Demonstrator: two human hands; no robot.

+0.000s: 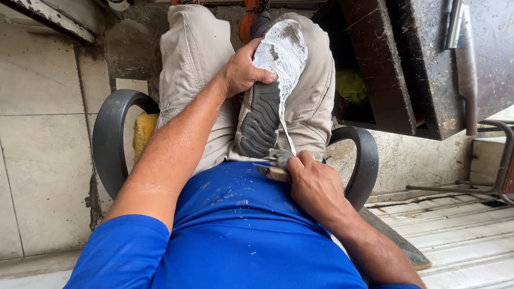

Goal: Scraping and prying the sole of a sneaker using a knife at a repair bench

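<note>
A shoe [270,91] lies sole-up across the person's lap in the middle of the frame, toe toward the top, so that the whole underside faces the camera. The left hand [243,69] clamps it near the forefoot, thumb on the sole and fingers curled over the edge, a closed grip that keeps the shoe from sliding on the trousers [193,59]. The sole is in two parts: the heel half is dark grey rubber with moulded ridges, while the toe half is bare, whitish and rough (the tread layer looks stripped there, with chalky residue left behind). A thin pale strip [286,136] runs from the sole's right edge down toward the right hand [316,184], which is closed around a small tool [276,168] with a pale wooden-looking handle and a metal head at the heel; what kind of tool it is cannot be told. The pull on the strip follows the sole's edge line.

White flecks speckle the blue shirt [235,230] at lower centre. The person sits in a chair with curved dark armrests [110,134] and yellow foam showing at the seat. A worn, stained wooden bench [407,69] fills the upper right, above a tiled floor [43,160].
</note>
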